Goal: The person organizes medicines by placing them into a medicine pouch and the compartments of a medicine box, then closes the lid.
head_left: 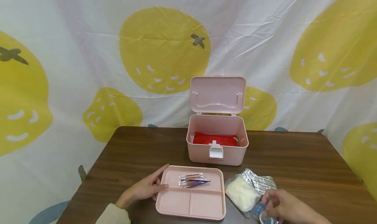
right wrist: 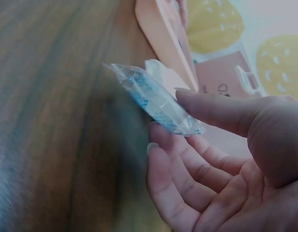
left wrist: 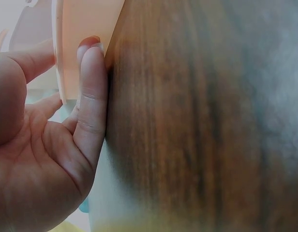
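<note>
A pale pink divided tray (head_left: 205,203) lies on the table, with several swabs in clear wrappers (head_left: 192,180) in its long upper compartment. My left hand (head_left: 145,187) grips the tray's left edge, thumb over the rim; in the left wrist view other fingers (left wrist: 91,92) lie along the outer wall. To the right of the tray, my right hand (head_left: 284,205) pinches a small clear plastic packet with blue print (right wrist: 158,104) between thumb and fingers. What is inside the packet is hard to make out. Close to that hand lies a bag of white cotton (head_left: 242,194).
Behind the tray stands a pink first-aid box (head_left: 218,153), its lid (head_left: 218,94) raised, with a red pouch (head_left: 215,139) inside. Silver blister packs (head_left: 263,184) lie beyond the cotton. A lemon-print cloth (head_left: 165,50) hangs behind the brown table (head_left: 294,158).
</note>
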A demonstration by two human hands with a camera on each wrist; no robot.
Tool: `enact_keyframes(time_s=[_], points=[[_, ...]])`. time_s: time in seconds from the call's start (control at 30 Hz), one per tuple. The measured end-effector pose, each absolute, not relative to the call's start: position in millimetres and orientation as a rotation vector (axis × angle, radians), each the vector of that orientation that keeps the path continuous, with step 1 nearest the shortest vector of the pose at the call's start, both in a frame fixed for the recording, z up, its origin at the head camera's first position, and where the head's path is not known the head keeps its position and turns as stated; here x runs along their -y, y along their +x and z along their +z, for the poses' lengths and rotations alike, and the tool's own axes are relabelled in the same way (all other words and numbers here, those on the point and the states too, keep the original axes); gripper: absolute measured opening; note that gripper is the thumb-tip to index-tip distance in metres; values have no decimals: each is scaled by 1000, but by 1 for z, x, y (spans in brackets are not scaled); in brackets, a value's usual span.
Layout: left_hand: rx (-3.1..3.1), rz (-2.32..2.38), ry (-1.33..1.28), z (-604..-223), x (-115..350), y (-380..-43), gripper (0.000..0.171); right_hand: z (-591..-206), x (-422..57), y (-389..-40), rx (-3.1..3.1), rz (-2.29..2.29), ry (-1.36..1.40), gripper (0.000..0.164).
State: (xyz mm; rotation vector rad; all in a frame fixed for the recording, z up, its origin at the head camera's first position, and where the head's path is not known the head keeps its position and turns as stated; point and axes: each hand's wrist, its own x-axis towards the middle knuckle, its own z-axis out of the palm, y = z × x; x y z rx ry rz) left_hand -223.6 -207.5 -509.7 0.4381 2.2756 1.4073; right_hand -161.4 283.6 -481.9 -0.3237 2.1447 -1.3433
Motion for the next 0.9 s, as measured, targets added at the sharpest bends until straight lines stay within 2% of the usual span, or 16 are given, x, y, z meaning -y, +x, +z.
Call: enact_keyframes(time_s=[0.17, 0.57, 0.9], points=[[-2278, 1395, 427, -510, 208, -225, 78, -474, -290, -162, -2139, -1342, -375, 14], [-2295, 1371, 409, -512, 209, -225, 79, -451, -297, -179, -2214, -1336, -517, 15], [-2288, 1400, 409, -511, 208, -224, 78, -430, -273, -196, -2279, -1340, -445, 26]])
